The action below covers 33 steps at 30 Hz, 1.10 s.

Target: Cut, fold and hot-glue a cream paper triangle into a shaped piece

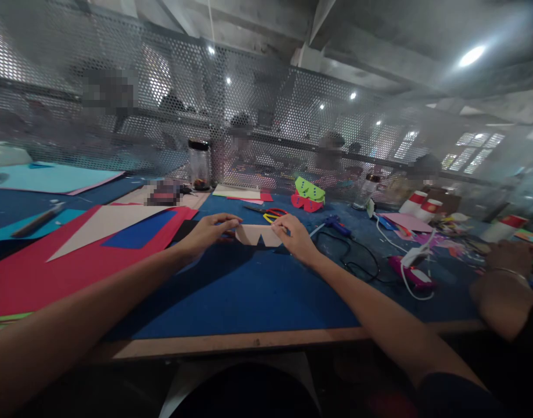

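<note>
Between my two hands, a little above the blue tabletop, is a pale peach strip of paper with a notch cut in its lower edge. My left hand pinches its left end and my right hand pinches the right end. Just behind the strip lie scissors with red and yellow handles, partly hidden by my right hand. Farther back stand a lime-green paper cutout and a red paper cutout, both with small dark dots.
Red sheets spread on the left, with a beige triangle and a blue piece on top. A blue glue gun and a magenta glue gun with cords lie right. Jars stand by the mesh partition. A co-worker's hand is far right.
</note>
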Each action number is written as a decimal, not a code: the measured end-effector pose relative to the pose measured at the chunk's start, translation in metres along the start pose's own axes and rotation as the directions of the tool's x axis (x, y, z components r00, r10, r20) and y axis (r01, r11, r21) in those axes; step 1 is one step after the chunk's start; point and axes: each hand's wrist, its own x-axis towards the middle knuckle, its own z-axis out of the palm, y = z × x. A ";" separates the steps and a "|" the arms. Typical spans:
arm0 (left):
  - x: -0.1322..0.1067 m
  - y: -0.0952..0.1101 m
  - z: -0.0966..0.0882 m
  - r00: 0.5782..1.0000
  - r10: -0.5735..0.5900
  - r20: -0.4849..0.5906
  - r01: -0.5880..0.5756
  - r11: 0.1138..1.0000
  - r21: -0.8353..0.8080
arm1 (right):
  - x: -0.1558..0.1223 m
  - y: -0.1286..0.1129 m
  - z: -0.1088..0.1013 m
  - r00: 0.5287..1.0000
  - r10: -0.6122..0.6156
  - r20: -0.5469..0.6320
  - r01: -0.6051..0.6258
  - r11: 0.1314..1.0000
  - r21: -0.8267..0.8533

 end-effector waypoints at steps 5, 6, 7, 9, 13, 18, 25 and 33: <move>0.003 -0.003 -0.001 0.995 0.092 -0.033 -0.089 0.992 0.089 | 0.000 0.002 0.001 1.000 0.000 -0.005 0.000 1.000 0.007; 0.004 -0.004 -0.002 0.994 0.106 -0.035 -0.102 0.989 0.107 | 0.000 0.001 0.002 1.000 -0.004 -0.002 0.004 1.000 0.003; 0.005 -0.006 -0.002 0.992 0.118 -0.033 -0.113 0.986 0.123 | -0.001 -0.001 0.002 1.000 -0.007 0.002 0.007 1.000 -0.005; 0.007 -0.008 -0.003 0.990 0.141 -0.020 -0.136 0.979 0.154 | 0.001 -0.004 0.001 1.000 -0.009 0.011 0.010 0.999 -0.037; 0.010 -0.010 -0.007 0.983 0.183 -0.012 -0.176 0.963 0.206 | 0.014 -0.006 -0.021 0.999 0.031 0.014 -0.027 0.983 -0.179; 0.012 -0.003 -0.011 0.975 0.222 -0.028 -0.209 0.949 0.236 | 0.026 0.019 -0.083 0.968 0.238 -0.077 -0.247 0.858 -0.450; 0.016 0.013 -0.033 0.958 0.262 -0.114 -0.218 0.928 0.301 | -0.015 0.070 -0.120 0.799 0.581 -0.153 -0.495 0.492 -0.716; 0.012 0.006 -0.062 0.948 0.260 -0.186 -0.178 0.913 0.366 | -0.027 0.097 -0.113 0.696 0.704 -0.139 -0.491 0.327 -0.807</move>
